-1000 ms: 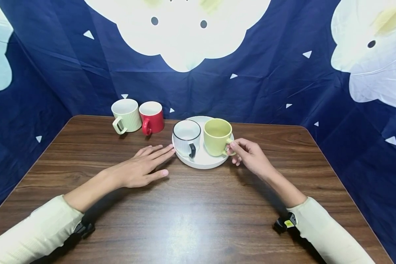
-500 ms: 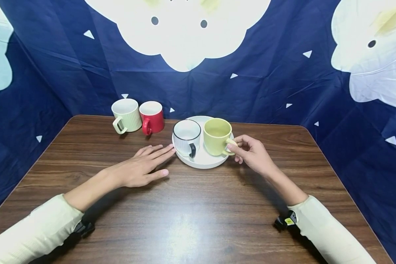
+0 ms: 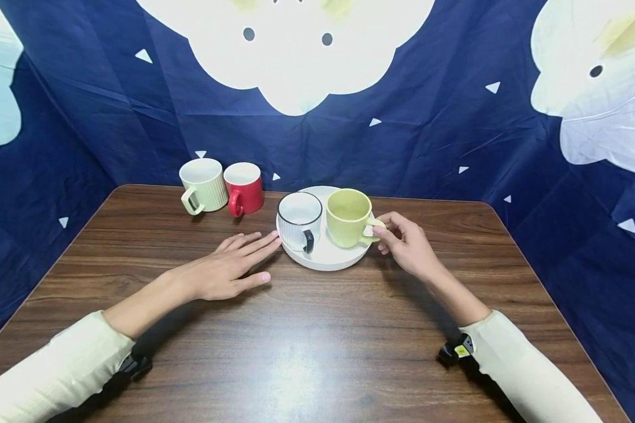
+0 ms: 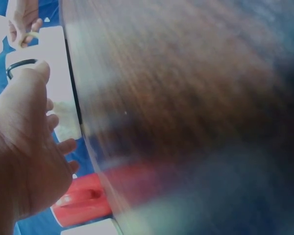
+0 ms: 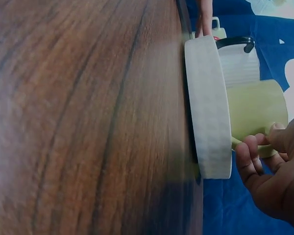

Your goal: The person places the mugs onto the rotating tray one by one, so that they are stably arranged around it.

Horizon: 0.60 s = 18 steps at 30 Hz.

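A yellow-green mug stands upright on a round white tray, its handle turned toward the right. My right hand pinches that handle between thumb and fingers, as the right wrist view also shows with the mug. Beside it on the tray is a white ribbed mug with a black rim and black handle. My left hand lies with its fingers extended, their tips at the tray's left edge. In the left wrist view the left palm is seen close up.
A pale green ribbed mug and a red mug stand side by side at the back left of the brown wooden table. A dark blue curtain with white clouds hangs behind the table.
The yellow-green mug's handle has swung a little to the right and back, and my right hand has shifted with it. My left hand has stayed in place.
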{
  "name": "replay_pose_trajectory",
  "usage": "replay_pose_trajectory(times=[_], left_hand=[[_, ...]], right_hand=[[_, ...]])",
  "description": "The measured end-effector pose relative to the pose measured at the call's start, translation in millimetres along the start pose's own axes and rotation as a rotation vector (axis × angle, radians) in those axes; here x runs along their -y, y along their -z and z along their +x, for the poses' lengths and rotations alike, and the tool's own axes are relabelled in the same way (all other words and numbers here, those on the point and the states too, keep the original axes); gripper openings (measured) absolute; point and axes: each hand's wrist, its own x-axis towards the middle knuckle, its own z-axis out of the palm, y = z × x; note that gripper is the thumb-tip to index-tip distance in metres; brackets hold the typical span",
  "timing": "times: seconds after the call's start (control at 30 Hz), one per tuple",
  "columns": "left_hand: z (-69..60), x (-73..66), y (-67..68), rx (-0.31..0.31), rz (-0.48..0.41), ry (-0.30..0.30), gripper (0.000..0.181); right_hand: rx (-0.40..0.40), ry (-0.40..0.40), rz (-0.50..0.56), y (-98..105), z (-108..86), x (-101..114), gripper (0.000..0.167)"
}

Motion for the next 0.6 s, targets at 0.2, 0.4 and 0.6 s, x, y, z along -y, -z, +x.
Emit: replay_pose_trajectory(times=[0.2,0.4,0.6], left_hand=[[-0.2,0.8,0.6,0.003,-0.007,0.009,0.074],[-0.1,1.2,-0.2,-0.003,0.002,0.01,0.074],[-0.2,0.6,-0.9,-0.003,0.006,0.01,0.075]], right_hand=[[0.003,0.032,0.014,0.9,7.2,-6.8,0.019],[0.023,0.01,0.089,0.5,13.3,-13.5,0.02],[0.055,0.004,0.142,1.4,19.2,-19.4,0.023]])
